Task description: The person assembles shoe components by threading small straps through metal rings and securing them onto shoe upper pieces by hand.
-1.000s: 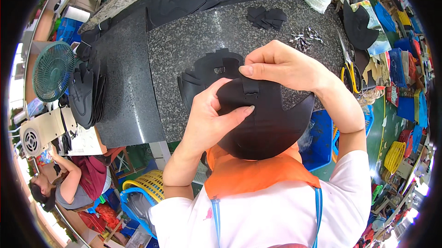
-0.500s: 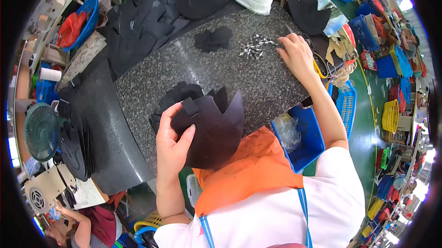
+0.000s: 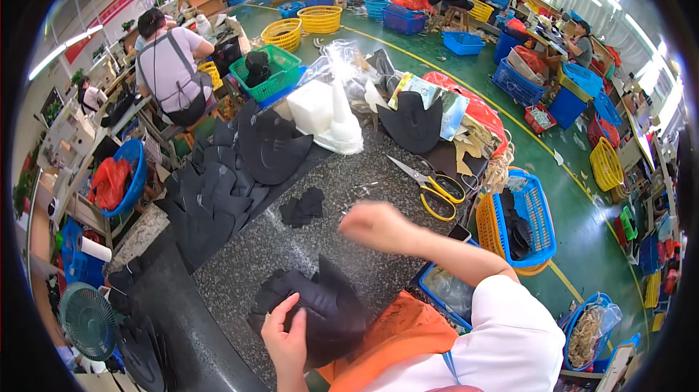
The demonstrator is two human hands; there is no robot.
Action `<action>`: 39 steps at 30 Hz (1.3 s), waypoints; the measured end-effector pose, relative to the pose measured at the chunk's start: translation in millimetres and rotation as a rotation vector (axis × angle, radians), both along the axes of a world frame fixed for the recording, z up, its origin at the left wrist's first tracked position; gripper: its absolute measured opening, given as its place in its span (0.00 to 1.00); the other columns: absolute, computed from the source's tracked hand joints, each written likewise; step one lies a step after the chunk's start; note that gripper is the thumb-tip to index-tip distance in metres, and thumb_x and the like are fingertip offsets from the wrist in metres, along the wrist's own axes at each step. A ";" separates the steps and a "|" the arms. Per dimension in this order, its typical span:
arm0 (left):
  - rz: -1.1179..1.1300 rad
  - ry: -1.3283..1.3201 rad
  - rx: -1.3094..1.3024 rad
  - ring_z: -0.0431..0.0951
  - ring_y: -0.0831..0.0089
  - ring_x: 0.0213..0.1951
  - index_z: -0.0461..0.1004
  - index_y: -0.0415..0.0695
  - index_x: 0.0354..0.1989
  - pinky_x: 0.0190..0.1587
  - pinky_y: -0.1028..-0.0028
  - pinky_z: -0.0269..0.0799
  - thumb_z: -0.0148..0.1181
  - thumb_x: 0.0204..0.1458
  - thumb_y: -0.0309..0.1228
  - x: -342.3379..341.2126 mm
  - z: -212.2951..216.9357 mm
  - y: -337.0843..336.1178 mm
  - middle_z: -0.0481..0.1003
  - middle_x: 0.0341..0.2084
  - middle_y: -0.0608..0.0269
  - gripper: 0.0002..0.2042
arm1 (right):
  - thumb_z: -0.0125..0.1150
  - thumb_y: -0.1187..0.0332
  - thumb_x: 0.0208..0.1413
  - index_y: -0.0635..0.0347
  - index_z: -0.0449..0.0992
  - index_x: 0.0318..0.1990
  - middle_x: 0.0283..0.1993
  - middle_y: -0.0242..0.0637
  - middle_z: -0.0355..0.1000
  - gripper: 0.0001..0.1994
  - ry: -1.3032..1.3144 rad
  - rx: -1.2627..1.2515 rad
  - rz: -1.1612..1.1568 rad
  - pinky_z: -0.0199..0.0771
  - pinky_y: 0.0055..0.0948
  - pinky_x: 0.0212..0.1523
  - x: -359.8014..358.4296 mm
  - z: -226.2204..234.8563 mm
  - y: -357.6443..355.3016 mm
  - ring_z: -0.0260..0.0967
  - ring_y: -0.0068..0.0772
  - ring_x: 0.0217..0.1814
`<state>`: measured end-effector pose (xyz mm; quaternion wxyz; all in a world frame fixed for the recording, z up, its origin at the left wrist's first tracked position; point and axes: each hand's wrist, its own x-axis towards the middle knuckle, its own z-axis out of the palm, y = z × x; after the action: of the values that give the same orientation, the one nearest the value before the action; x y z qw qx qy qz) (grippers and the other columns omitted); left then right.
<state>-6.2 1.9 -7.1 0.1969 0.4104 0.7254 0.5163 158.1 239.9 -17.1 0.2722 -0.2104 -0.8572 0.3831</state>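
Observation:
My left hand (image 3: 286,337) grips the near-left part of a black sheet piece (image 3: 331,312) with a jagged edge, thumb and fingers pressed on it. The piece rests at the near side of the speckled dark tabletop (image 3: 291,250). My right hand (image 3: 378,224) is over the tabletop, blurred by motion, so its fingers and anything in them cannot be made out. It hides most of the spot where small shiny bits lay. Small black cut pieces (image 3: 302,208) lie left of it. Scissors with yellow handles (image 3: 422,179) lie to its right, blades pointing away left.
Many flat black pieces (image 3: 211,184) are piled at the far left. A white plastic-wrapped block and cone (image 3: 331,115) stand at the back. One curved black piece (image 3: 411,123) lies at the far right. A blue bin (image 3: 450,294) is beside my right arm. Other people sit farther off.
My view has tilted up, showing more of the room. My right hand has come leftward and nearer from the shiny bits, uncovering the scissors. My left hand still holds the black piece, now lower down.

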 end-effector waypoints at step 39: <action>-0.093 -0.044 0.347 0.75 0.68 0.50 0.62 0.37 0.60 0.51 0.73 0.73 0.65 0.46 0.16 7.1 -2.7 -7.9 0.70 0.53 0.56 0.30 | 0.71 0.77 0.44 0.59 0.83 0.34 0.30 0.27 0.64 0.07 0.350 -0.566 0.299 0.63 0.19 0.32 -45.6 10.9 -106.8 0.61 0.19 0.32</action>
<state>0.9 -6.0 -9.8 0.1624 0.4600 0.6012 0.6329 112.5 133.1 -6.2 0.2868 -0.0807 -0.6789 0.6711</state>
